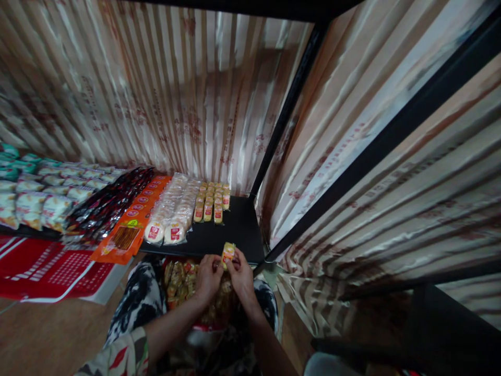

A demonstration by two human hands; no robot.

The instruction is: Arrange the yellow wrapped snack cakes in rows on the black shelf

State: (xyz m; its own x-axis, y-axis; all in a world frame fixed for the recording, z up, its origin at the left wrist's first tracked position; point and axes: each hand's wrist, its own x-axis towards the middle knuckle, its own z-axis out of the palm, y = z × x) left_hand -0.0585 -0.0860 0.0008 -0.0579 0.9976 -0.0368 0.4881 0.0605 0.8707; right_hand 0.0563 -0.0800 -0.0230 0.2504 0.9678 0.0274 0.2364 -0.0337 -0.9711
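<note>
Both my hands pinch one small yellow snack packet (228, 253) just in front of the black shelf's (238, 230) front edge. My left hand (208, 277) holds its lower left side, my right hand (240, 275) its right side, fingers closed on it. Below my hands an open bag (180, 279) of several similar yellow and red packets rests on my lap. On the shelf stand short rows of matching small packets (213, 201), upright, near the back right.
Rows of round white wrapped cakes (172, 211), orange packets (131, 224), dark red packets (105, 203) and pale bags (39, 201) fill the shelf to the left. Striped curtains hang behind and on the right. Black frame posts (289, 109) stand at the corner. Red cartons (50, 269) lie at lower left.
</note>
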